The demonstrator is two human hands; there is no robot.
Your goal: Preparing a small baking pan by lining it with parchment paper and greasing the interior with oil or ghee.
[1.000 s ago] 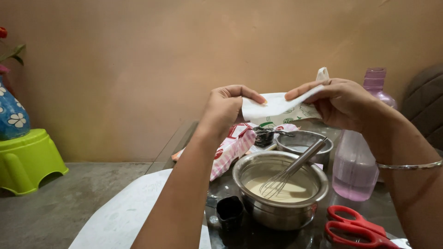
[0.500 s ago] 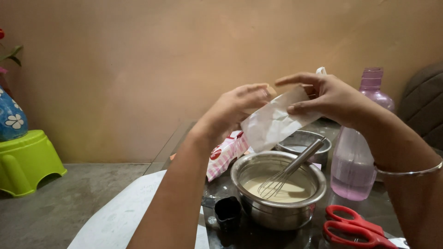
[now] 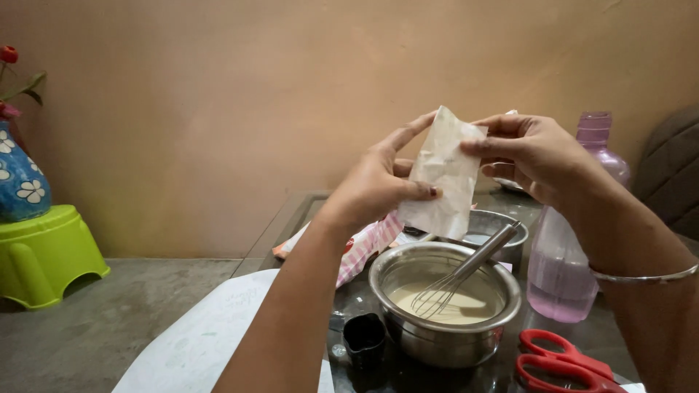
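She holds a small white paper packet (image 3: 442,175) up in the air, directly above the steel bowl (image 3: 444,320). The left hand (image 3: 378,185) pinches the packet's lower left side, thumb pressed across the front and fingers behind; the right hand (image 3: 535,156) clamps its upper right corner between thumb and fingertips. The packet hangs nearly upright, crumpled, its lower edge just over the bowl's far rim.

Inside the bowl sits pale batter with a wire whisk (image 3: 459,280) leaning on the right rim. Behind the bowl stands a second, smaller steel bowl (image 3: 495,229). To the bowl's right is a pink plastic bottle (image 3: 564,269), and red-handled scissors (image 3: 564,360) lie at its near right. A small black cup (image 3: 364,338) rests against the bowl's left side, with a pink-checked pouch (image 3: 364,244) lying farther left and back. Well off to the bowl's left, on the floor, a green stool (image 3: 44,251) carries a blue flowered vase (image 3: 18,178).
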